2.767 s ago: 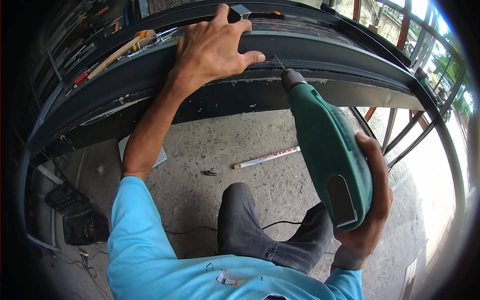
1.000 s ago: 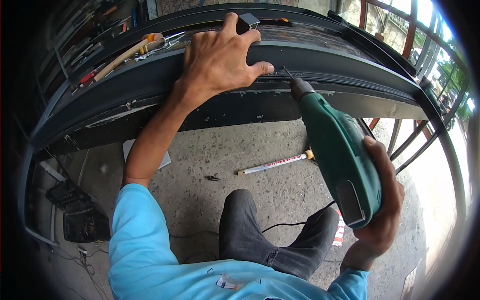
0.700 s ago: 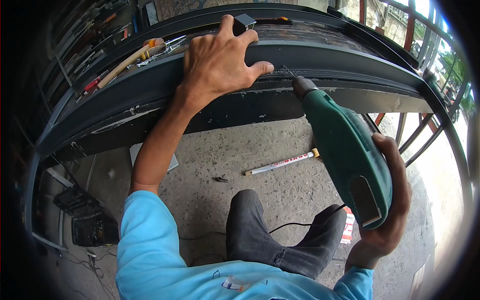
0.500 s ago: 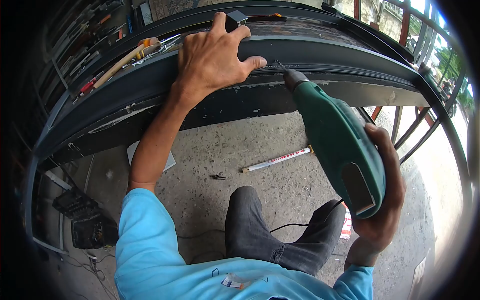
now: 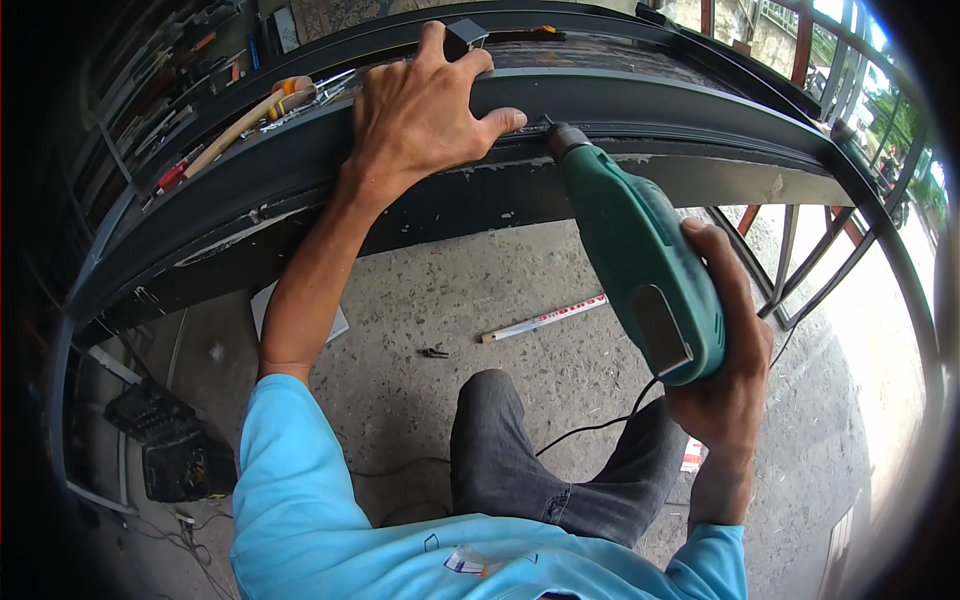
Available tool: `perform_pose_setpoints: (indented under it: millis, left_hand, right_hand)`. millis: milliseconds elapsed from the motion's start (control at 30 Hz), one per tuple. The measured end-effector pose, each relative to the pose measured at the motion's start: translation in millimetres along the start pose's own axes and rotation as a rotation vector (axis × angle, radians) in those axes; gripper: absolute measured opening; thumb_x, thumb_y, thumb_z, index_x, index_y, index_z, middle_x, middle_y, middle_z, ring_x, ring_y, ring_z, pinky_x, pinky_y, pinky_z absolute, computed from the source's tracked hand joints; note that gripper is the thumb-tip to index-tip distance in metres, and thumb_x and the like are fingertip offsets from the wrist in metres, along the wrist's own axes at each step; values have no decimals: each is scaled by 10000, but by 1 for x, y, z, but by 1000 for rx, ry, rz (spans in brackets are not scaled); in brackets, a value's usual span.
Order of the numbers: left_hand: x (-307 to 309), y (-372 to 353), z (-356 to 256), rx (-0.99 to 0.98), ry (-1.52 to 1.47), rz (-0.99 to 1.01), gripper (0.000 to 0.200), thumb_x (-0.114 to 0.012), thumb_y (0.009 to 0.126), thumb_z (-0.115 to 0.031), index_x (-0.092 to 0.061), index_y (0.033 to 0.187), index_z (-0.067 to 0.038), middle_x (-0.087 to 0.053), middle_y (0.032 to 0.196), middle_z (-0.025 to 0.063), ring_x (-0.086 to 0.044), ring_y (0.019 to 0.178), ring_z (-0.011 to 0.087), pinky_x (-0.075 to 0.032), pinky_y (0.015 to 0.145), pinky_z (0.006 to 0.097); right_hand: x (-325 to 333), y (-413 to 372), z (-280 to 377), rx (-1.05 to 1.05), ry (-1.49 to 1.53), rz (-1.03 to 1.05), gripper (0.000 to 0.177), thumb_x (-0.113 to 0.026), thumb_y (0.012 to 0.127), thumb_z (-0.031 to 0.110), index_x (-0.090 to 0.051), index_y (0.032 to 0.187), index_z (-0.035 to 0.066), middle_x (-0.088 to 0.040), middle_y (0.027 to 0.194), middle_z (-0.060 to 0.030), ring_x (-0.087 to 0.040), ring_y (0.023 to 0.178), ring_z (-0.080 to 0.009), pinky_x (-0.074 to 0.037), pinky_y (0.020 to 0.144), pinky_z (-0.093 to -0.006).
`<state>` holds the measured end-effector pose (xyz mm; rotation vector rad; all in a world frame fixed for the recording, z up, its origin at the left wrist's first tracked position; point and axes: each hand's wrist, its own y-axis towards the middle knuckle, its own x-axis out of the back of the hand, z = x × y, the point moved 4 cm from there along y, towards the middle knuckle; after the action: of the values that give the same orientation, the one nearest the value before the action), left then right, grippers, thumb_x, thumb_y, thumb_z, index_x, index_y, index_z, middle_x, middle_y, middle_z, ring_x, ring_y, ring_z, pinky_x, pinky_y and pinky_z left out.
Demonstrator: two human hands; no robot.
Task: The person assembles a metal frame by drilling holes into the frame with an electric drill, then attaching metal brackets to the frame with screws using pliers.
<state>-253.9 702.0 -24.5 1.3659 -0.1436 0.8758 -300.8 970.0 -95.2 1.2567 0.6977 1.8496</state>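
Rt hand [image 5: 735, 335] is wrapped snug round the back end of a green drill [image 5: 635, 255], fingers closed on it. Drill points up & away, sits over the floor in front of the black rail [image 5: 660, 108], w/ the bit [image 5: 549, 118] right at the rail's front face, just rt of the lt thumb tip. Can't tell if the bit's actually in the metal tbh.

Lt hand [image 5: 415, 120] is spread abt half open over the rail, thumb on the front side, other fingers up over the top edge. A small dark block [image 5: 466, 37] is btwn two fingertips, can't tell if they've got hold of it.

Wooden handle [image 5: 235, 132] & red handle [image 5: 172, 172] are behind the rail, off to the lt. Floor's got a white tube [image 5: 545, 319] w/ red letters. Black cord [image 5: 600, 427] runs from the drill past the knees.
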Motion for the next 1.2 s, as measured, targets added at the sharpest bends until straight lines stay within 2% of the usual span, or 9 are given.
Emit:
perform_pose_setpoints:
  millis: [100,167,300,333,400,567,700,833,1200]
  left_hand:
    - [1,-1,-1,-5,5,-27,625,-750,710,-566,-696,1071,-59,-574,1015,188,-690,746,320,-576,627,408]
    - [1,-1,-2,-5,-4,-30,621,-753,709,-562,-696,1069,-59,-575,1010,187,-691,747,321,-576,623,406]
    - [0,-1,0,-2,-5,-44,617,-753,709,-564,-697,1063,-61,-576,1003,179,-691,750,322,-577,620,409]
    - [1,-1,-1,-3,-7,-40,617,-753,709,-564,-697,1063,-61,-576,1003,179,-691,750,322,-577,620,409]
    - [4,-1,-4,-13,35,-47,614,-749,712,-567,-697,1061,-65,-575,998,173,-692,741,316,-575,616,409]
    - [2,-2,-1,-1,21,-45,618,-740,717,-577,-696,1063,-67,-577,998,171,-692,723,309,-572,607,405]
    - [-1,-3,-1,-3,28,-46,628,-730,722,-587,-691,1075,-69,-580,1006,175,-691,726,308,-571,613,406]
    - [3,-2,-4,-7,62,-45,621,-727,725,-585,-688,1093,-86,-580,1009,177,-690,745,313,-571,624,409]
    - [2,-3,-6,31,46,-32,601,-728,729,-570,-689,1097,-95,-580,1014,171,-689,766,310,-566,650,425]
  right_hand:
    - [-1,0,-5,-49,71,-21,664,-711,732,8,-485,1354,57,-593,1259,-189,-605,1127,-351,-479,991,-449]
    - [-1,0,-6,-45,87,-65,840,-698,501,-42,-539,1309,126,-631,1215,-150,-628,1099,-346,-519,940,-435]
    - [2,-1,0,-97,111,-59,873,-706,476,-44,-537,1315,133,-622,1234,-146,-631,1099,-334,-517,944,-429]
    - [1,-3,0,-102,112,-58,873,-706,476,-44,-537,1315,133,-622,1234,-146,-631,1099,-334,-517,944,-429]
    - [-3,-4,4,-27,-28,15,686,-724,709,9,-489,1353,50,-597,1249,-185,-617,1109,-348,-496,967,-447]
    - [9,-22,-1,-96,117,-77,671,-725,758,190,-480,1367,50,-533,1328,-196,-553,1201,-324,-480,990,-453]
    - [20,-50,14,-438,219,-405,720,-626,703,320,-491,1343,17,-547,1275,-188,-531,1211,-350,-468,1016,-486]
    - [20,-45,0,-375,248,-528,677,-632,710,321,-535,1322,50,-481,1362,-171,-483,1261,-340,-463,1024,-488]
    - [14,-26,3,-210,213,-301,765,-681,666,347,-499,1365,93,-471,1380,-171,-502,1244,-344,-467,1021,-496]
